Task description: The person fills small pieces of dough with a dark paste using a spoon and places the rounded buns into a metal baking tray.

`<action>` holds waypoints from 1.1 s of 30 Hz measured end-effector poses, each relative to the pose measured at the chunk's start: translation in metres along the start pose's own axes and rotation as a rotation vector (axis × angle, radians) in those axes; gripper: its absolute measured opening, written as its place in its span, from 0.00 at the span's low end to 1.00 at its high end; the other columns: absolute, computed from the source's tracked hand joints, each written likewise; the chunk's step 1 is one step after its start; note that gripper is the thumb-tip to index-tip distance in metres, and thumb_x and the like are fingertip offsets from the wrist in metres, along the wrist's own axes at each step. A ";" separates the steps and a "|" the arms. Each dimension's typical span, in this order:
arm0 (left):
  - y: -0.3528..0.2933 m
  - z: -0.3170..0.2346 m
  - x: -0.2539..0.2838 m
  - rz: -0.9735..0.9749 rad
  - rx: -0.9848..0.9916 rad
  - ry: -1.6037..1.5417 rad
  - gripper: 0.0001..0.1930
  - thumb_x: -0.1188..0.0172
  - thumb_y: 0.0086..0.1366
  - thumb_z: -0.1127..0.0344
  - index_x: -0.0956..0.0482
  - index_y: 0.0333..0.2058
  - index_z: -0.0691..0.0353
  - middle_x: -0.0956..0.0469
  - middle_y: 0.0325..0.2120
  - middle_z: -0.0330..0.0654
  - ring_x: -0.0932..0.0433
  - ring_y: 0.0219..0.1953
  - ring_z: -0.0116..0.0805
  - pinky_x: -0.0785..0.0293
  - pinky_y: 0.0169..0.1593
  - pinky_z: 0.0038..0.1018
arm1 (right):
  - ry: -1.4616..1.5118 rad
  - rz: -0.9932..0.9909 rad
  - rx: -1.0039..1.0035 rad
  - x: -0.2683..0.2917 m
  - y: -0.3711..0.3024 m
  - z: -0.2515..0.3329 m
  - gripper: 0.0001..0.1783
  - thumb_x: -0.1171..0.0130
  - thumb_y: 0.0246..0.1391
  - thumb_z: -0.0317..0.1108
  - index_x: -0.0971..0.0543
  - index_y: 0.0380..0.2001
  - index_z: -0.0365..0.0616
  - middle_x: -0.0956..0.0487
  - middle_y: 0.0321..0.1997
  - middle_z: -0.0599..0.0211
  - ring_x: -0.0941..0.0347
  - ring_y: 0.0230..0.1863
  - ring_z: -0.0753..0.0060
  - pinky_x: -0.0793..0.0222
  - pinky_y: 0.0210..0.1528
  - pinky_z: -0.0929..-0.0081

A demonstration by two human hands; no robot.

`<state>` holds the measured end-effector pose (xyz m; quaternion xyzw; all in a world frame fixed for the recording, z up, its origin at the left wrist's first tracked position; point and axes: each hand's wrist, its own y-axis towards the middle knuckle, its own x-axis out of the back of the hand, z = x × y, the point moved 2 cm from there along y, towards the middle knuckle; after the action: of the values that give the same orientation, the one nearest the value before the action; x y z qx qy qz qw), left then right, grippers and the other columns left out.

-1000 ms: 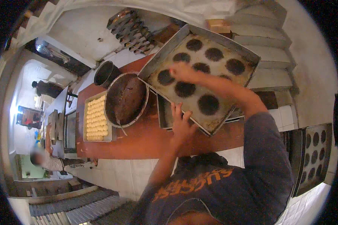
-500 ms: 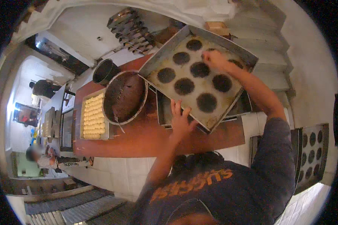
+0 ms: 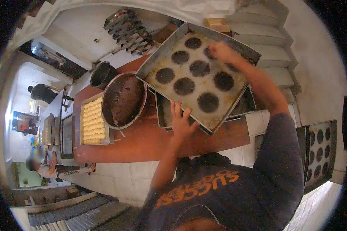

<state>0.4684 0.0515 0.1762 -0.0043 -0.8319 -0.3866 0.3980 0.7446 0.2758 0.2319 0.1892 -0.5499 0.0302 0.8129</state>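
The square grey metal tray with dark round patches (image 3: 223, 101) lies skewed on a second, dark metal tray (image 3: 164, 111) upon the red-brown table (image 3: 135, 144). The left hand (image 3: 182, 123) touches the near rim, fingers spread wide. The right hand (image 3: 218, 51) is at a far-side patch, fingers drawn together; whether it holds anything cannot be determined.

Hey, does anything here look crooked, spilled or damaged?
Yes, one thing: the square grey metal tray with dark round patches sits askew, turned at an angle across the dark grey metal tray beneath, so their edges don't line up. It also looks brown-stained near its corners. No spill stands out.
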 end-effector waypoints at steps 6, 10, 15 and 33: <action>-0.008 0.004 0.006 -0.019 0.033 -0.021 0.30 0.55 0.55 0.37 0.34 0.41 0.59 0.49 0.55 0.56 0.58 0.59 0.65 0.53 0.56 0.52 | 0.714 0.210 0.385 -0.036 -0.074 0.178 0.09 0.48 0.44 0.35 0.28 0.23 0.40 0.27 0.20 0.58 0.31 0.22 0.62 0.39 0.25 0.65; 0.002 -0.008 0.019 0.016 0.047 -0.051 0.25 0.46 0.51 0.45 0.34 0.41 0.58 0.48 0.55 0.54 0.57 0.59 0.65 0.47 0.55 0.51 | 0.605 -0.078 -0.270 -0.025 -0.012 0.059 0.13 0.48 0.46 0.38 0.29 0.19 0.38 0.29 0.15 0.71 0.33 0.20 0.79 0.36 0.25 0.76; 0.007 -0.004 0.003 -0.004 -0.027 -0.040 0.24 0.47 0.52 0.46 0.34 0.41 0.58 0.48 0.55 0.55 0.56 0.59 0.67 0.48 0.54 0.52 | 0.134 -0.277 -0.213 0.037 -0.012 -0.075 0.14 0.49 0.47 0.42 0.26 0.30 0.43 0.24 0.29 0.55 0.29 0.28 0.50 0.32 0.32 0.60; -0.001 0.003 0.001 -0.053 -0.017 -0.009 0.28 0.41 0.43 0.44 0.31 0.40 0.56 0.46 0.54 0.56 0.55 0.58 0.67 0.43 0.53 0.51 | 0.059 -0.024 -0.251 0.091 -0.081 -0.062 0.12 0.45 0.47 0.37 0.24 0.34 0.42 0.22 0.28 0.63 0.26 0.30 0.71 0.31 0.35 0.71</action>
<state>0.4650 0.0525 0.1753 0.0125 -0.8303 -0.4039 0.3839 0.8557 0.2070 0.2721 0.0914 -0.5229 -0.0429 0.8464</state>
